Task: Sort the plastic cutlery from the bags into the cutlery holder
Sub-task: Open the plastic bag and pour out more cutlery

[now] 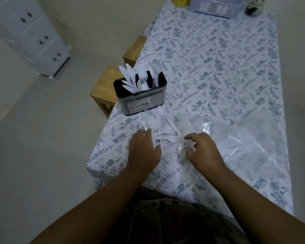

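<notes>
A dark cutlery holder [141,101] stands near the table's left edge, with white plastic knives, forks and spoons upright in it. Just in front of it lies a loose pile of white plastic forks and spoons [163,125]. My left hand [143,149] rests flat on the cloth, fingertips on the handles of two forks [142,118]. My right hand [202,149] hovers with curled, spread fingers over a clear plastic bag [236,138], its fingertips beside a lone fork [174,139]. Neither hand grips anything.
The table carries a floral cloth [209,67]. At its far end stand a yellow jar [180,0], a clear plastic box [212,7] and a dark jar [253,6]. Two wooden stools [104,87] sit left of the table. A white drawer unit [30,32] stands far left.
</notes>
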### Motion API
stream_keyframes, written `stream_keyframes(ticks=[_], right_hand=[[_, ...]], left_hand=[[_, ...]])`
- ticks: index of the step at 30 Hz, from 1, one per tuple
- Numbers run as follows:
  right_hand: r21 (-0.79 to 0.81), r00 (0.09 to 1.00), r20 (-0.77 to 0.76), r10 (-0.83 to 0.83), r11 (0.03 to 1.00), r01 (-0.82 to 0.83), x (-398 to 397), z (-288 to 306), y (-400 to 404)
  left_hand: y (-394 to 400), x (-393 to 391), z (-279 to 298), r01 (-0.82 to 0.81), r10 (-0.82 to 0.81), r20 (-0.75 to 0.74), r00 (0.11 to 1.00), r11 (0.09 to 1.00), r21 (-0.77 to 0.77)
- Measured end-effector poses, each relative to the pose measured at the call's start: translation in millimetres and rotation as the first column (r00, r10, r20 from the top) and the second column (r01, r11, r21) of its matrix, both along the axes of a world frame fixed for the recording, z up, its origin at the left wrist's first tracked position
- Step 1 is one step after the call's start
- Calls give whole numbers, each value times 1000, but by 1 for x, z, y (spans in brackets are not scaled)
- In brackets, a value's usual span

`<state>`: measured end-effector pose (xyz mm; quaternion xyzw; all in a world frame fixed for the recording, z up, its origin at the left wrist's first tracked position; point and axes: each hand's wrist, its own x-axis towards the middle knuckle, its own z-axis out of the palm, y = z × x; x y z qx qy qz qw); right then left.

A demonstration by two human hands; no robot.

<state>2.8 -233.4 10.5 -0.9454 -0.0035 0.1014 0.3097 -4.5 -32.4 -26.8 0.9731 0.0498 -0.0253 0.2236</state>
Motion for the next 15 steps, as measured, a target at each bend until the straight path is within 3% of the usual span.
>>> stream_keyframes(ticks=[3, 6, 11, 15], right_hand=[[39, 998, -44, -52, 998, 54, -1, 6, -4], [95, 989, -25, -145, 985, 147, -5, 14, -13], [95, 938, -23, -345, 934, 345, -10, 23, -32], [162, 889, -52, -454, 875, 456, -17, 26, -46]], left_hand=[[-13, 2, 2, 277, -269, 96, 958, 957, -84], [-38, 2, 5, 467, -457, 98, 884, 871, -152], [-86, 12, 3, 587, -592, 39, 805, 783, -207], [-119, 27, -8, 550, -561, -14, 827, 815, -186]])
